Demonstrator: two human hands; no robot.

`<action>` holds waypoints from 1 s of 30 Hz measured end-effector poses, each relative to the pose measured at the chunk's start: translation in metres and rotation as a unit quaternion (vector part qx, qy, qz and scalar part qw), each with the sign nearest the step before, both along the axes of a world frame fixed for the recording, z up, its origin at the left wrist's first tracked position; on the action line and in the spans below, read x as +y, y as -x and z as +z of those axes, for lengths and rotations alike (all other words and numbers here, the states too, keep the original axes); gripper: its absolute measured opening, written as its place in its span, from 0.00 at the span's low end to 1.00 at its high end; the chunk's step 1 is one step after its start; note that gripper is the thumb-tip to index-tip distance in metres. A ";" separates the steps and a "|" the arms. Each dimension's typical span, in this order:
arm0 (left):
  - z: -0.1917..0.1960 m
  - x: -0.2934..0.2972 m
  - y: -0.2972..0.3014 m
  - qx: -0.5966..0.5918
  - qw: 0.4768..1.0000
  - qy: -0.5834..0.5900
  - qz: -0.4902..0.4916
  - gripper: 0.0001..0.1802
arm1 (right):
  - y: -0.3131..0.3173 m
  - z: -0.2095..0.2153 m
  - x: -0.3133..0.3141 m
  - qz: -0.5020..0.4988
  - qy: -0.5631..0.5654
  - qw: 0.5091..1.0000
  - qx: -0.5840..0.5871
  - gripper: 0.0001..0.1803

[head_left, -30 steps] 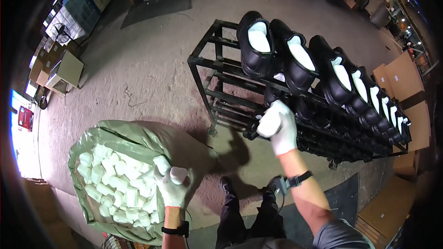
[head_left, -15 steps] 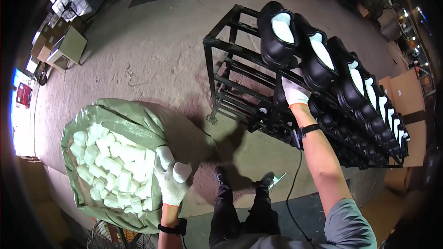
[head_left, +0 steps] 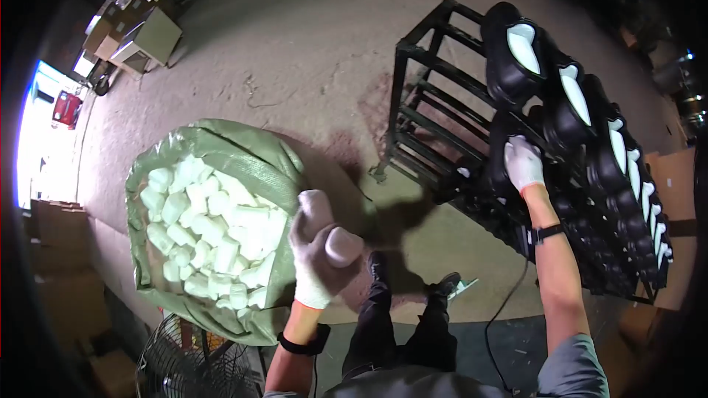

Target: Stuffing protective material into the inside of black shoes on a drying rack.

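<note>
My left hand [head_left: 313, 269], in a white knit glove, holds two white foam plugs [head_left: 344, 246], one upright by the fingers and one by the thumb. It is just right of a big green woven sack [head_left: 295, 166] filled with white foam plugs [head_left: 210, 228]. My right hand [head_left: 524, 163], also gloved, is at the opening of a black shoe [head_left: 504, 130] below the rack's top row. Its fingers are curled down into the opening, and what they grip is hidden. Above it, black shoes [head_left: 509, 66] with white filling in their openings line the top row.
The black metal rack [head_left: 442, 63] runs from upper middle to lower right, with more black shoes on lower tiers. Cardboard boxes [head_left: 675, 199] stand behind it. A wire-guard fan [head_left: 184, 357] is below the sack. Boxes [head_left: 147, 40] sit far left. A cable [head_left: 490, 324] hangs by my right arm.
The whole view has shifted, with rack and sack now further right. My right hand has gone from reaching beneath the top row to the shoe's opening. My left hand still holds the two foam plugs.
</note>
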State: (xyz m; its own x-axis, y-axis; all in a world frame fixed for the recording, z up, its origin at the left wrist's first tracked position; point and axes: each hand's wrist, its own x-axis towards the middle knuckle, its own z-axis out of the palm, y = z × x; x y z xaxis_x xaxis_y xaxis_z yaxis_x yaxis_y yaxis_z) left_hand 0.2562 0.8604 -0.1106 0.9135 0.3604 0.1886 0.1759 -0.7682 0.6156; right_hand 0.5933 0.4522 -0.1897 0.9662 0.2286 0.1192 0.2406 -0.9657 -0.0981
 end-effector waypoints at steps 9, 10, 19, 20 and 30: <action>0.008 -0.051 -0.020 0.028 0.870 0.456 -0.186 0.47 | 0.069 0.078 0.030 -0.004 -0.147 0.981 -0.127 0.15; 0.013 -0.066 -0.026 0.036 0.844 0.494 -0.204 0.48 | 0.096 0.087 0.036 -0.009 -0.204 0.972 -0.119 0.19; 0.035 -0.207 -0.088 0.195 0.540 0.781 -0.247 0.42 | 0.232 0.142 -0.041 0.210 -0.229 0.945 0.101 0.44; 0.033 -0.209 -0.094 0.210 0.521 0.782 -0.271 0.43 | 0.229 0.143 -0.052 0.176 -0.254 0.944 0.112 0.44; 0.054 -0.223 -0.256 -0.069 0.468 0.868 -0.150 0.41 | 0.070 0.027 -0.167 -0.160 -0.034 0.951 -0.263 0.19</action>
State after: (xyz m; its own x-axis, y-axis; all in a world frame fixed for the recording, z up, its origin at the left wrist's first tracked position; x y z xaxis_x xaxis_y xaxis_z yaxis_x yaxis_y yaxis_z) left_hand 0.5119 0.6371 -0.0566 0.9944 -0.0612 -0.0863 0.0876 0.9335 0.3477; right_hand 0.5236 0.2851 -0.1626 0.7877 -0.0920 0.6091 -0.0304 -0.9934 -0.1108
